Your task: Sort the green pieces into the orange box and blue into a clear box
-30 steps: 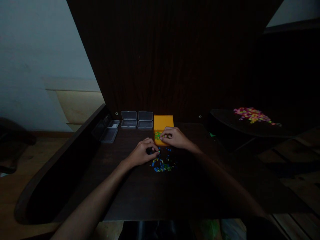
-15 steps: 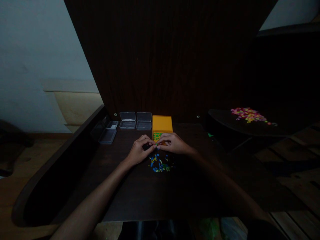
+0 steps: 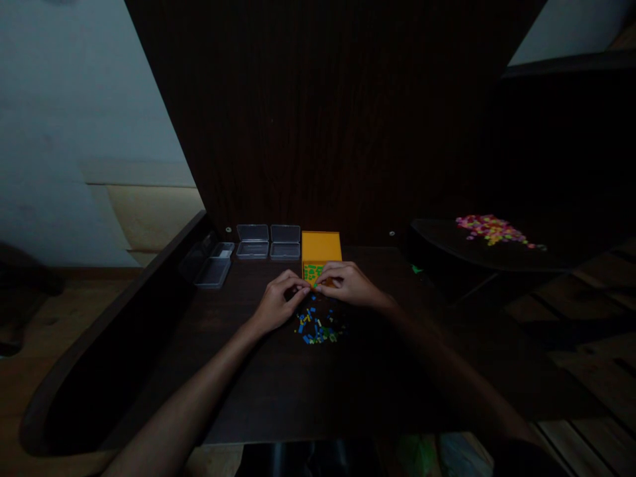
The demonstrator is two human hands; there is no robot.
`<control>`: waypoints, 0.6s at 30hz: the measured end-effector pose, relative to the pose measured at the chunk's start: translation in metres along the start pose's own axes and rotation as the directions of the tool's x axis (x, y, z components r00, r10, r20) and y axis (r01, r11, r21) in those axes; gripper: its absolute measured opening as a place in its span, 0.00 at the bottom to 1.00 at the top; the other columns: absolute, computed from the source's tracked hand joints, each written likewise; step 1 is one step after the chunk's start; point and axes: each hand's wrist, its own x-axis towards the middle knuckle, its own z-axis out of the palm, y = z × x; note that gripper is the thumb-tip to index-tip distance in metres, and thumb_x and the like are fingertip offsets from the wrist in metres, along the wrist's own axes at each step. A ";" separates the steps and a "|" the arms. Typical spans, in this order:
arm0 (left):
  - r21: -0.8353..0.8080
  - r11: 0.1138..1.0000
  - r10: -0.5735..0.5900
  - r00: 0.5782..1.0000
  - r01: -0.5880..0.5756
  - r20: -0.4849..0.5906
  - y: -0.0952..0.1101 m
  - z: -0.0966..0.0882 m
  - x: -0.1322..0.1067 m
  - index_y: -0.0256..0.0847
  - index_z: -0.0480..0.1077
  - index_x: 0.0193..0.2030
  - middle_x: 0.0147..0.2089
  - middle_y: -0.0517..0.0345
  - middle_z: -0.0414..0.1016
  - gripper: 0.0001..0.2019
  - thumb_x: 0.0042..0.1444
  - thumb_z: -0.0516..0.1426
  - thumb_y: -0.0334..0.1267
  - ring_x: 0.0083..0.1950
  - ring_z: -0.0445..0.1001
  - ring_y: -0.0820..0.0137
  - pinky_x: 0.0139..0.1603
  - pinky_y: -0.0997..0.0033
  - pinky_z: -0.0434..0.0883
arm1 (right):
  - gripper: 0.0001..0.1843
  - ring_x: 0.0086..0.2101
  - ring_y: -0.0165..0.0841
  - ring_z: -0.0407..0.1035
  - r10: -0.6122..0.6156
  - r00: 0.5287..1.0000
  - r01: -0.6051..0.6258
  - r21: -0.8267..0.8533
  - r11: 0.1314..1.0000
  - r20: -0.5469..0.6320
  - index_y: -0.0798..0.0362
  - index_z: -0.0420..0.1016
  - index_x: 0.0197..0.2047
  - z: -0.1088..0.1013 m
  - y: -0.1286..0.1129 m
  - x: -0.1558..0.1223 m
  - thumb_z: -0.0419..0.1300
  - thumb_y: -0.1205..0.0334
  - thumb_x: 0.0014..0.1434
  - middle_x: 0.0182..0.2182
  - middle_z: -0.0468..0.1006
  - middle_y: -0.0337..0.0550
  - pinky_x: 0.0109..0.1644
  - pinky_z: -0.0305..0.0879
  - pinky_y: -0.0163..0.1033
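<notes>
An open yellow box (image 3: 321, 246) stands at the back middle of the dark table, its lid leaning up. Many small green pieces (image 3: 311, 271) lie in its front part. My right hand (image 3: 350, 285) reaches over the box's right front and pinches a tiny green building brick (image 3: 315, 285). My left hand (image 3: 279, 301) is at the box's left front corner, thumb and fingertips pressed together; whatever they hold is too small to make out. Just in front of both hands lies a loose scatter of blue, yellow and green bricks (image 3: 318, 329).
Clear plastic cases (image 3: 253, 249) with raised lids stand left of the box, and another open case (image 3: 213, 271) lies further left. A raised board edge (image 3: 114, 324) borders the table's left. Colourful small pieces (image 3: 491, 228) are heaped on a dark shelf (image 3: 437, 235) at right.
My fingertips have moved slightly apart. The right hand has shifted a little right with the green brick, over the box's front, and the left fingertips stay at the corner.
</notes>
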 end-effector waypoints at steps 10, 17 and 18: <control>0.129 0.990 0.036 0.993 -0.050 0.113 -0.006 0.001 -0.004 0.40 0.73 0.43 0.39 0.55 0.70 0.08 0.62 0.52 0.35 0.43 0.71 0.68 0.47 0.67 0.69 | 0.04 0.30 0.30 0.65 0.358 0.933 -0.341 -0.384 0.858 -0.028 0.54 0.79 0.30 -0.024 0.041 -0.014 0.61 0.66 0.53 0.30 0.72 0.41 0.32 0.57 0.33; 0.155 0.986 0.032 0.988 -0.056 0.151 -0.006 0.001 -0.004 0.40 0.72 0.43 0.40 0.54 0.70 0.08 0.62 0.52 0.33 0.45 0.70 0.67 0.48 0.65 0.69 | 0.07 0.34 0.32 0.68 0.540 0.838 -0.415 -0.555 0.721 0.075 0.51 0.79 0.33 -0.016 0.040 -0.010 0.60 0.65 0.52 0.37 0.76 0.43 0.31 0.54 0.32; 0.156 0.986 0.028 0.988 -0.052 0.152 -0.006 0.001 -0.004 0.40 0.72 0.43 0.39 0.54 0.70 0.09 0.62 0.52 0.33 0.45 0.70 0.67 0.48 0.65 0.69 | 0.07 0.34 0.32 0.69 0.550 0.831 -0.415 -0.568 0.711 0.081 0.51 0.79 0.34 -0.015 0.039 -0.009 0.59 0.65 0.53 0.38 0.77 0.43 0.31 0.55 0.32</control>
